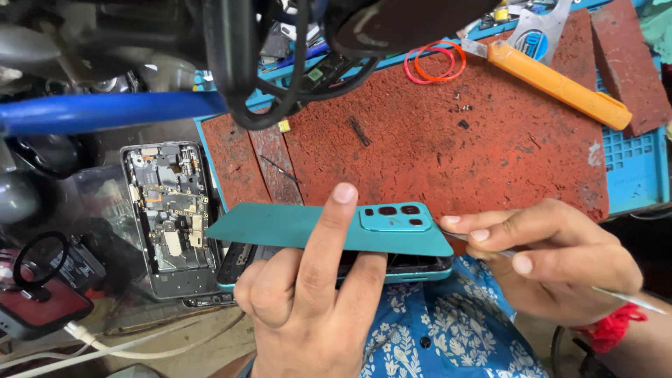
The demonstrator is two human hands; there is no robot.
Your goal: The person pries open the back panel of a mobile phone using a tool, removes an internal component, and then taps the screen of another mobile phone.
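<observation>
My left hand (315,294) grips a teal smartphone (329,262) from below, index finger stretched up over its teal back cover (280,225). The cover, with a raised camera block (395,217), is lifted off the phone body at an angle, a gap showing on the right. My right hand (553,255) pinches a thin metal pry tool (623,297) whose tip points into the gap under the cover's right edge. A red thread bracelet is on that wrist.
A worn red mat (448,140) on a blue tray (633,168) lies behind. An opened phone with bare circuit boards (175,210) lies left. An orange utility knife (560,84), rubber bands (434,63), black cables (280,70) and a blue bar (105,112) are about.
</observation>
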